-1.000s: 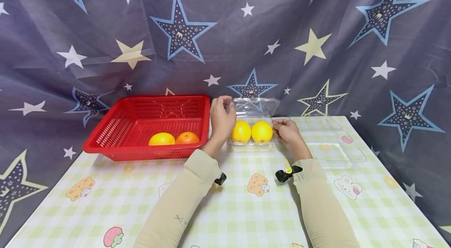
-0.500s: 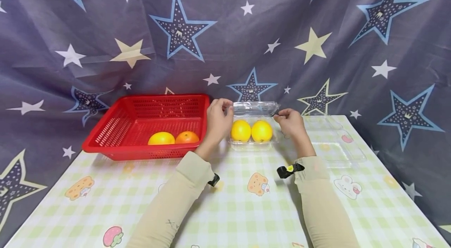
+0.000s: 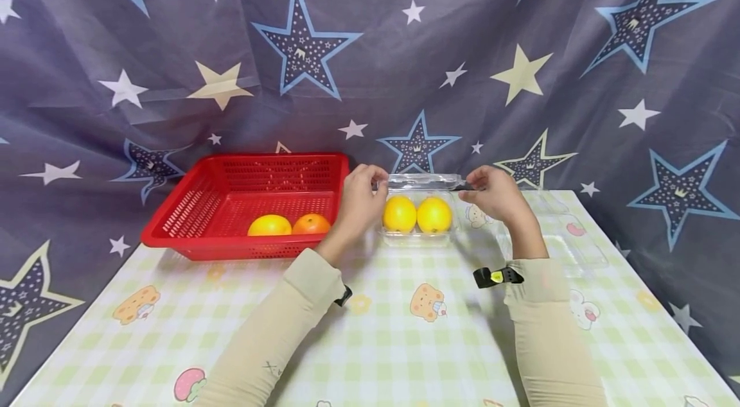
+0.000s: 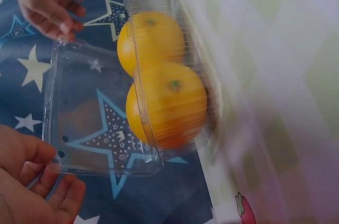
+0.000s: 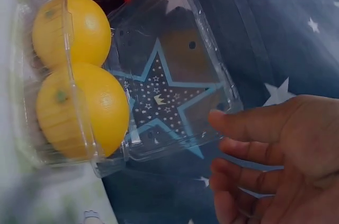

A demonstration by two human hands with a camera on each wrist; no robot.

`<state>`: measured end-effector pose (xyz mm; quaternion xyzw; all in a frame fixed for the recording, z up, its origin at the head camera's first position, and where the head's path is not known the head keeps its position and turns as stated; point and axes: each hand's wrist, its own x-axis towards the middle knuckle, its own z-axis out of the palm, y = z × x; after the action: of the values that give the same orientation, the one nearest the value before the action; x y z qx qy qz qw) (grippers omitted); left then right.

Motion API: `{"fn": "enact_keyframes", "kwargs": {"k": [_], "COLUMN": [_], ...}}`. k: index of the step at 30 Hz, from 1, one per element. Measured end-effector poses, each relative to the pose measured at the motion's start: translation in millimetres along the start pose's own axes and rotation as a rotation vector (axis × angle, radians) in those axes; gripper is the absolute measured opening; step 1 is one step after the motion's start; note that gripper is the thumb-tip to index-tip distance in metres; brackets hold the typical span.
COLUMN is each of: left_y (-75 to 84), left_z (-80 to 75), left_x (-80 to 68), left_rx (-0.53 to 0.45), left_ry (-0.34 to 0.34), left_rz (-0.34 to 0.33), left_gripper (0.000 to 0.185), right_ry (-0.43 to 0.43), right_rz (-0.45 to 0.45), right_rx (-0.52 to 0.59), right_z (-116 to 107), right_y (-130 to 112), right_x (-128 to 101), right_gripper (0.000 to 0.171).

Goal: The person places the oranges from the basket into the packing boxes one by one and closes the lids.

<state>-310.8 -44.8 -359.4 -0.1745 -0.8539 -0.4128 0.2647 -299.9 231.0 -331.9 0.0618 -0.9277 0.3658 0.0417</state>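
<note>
Both sleeved arms (image 3: 277, 330) stretched forward, left hand (image 3: 361, 198) pinching a corner of the raised clear lid (image 3: 424, 181), right hand (image 3: 496, 194) by the opposite corner, fingers loosely bent, contact unclear, two oranges (image 3: 400, 214) side by side in the clear container (image 3: 417, 240).

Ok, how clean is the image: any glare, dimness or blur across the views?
Head: bright, pale glare on the clear lid; left wrist: dimmer, the tablecloth hazy and soft; right wrist: also dim, glints along the lid's edge, tablecloth blurred at lower left.

Right of the basket (image 3: 248, 201), a container (image 3: 416, 240) holds oranges (image 3: 435, 215).
</note>
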Motion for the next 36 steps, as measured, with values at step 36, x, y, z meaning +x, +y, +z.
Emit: {"fn": "enact_keyframes", "kwargs": {"k": [36], "left_y": [-7.0], "left_z": [-16.2], "left_x": [-21.4], "left_rx": [0.335], "left_ry": [-0.420], "left_rz": [0.292], "left_gripper": [0.017], "right_ry": [-0.018], "right_rz": [-0.566], "right_rx": [-0.427], "right_z": [12], "right_y": [7], "right_x": [-23], "right_gripper": [0.012]}}
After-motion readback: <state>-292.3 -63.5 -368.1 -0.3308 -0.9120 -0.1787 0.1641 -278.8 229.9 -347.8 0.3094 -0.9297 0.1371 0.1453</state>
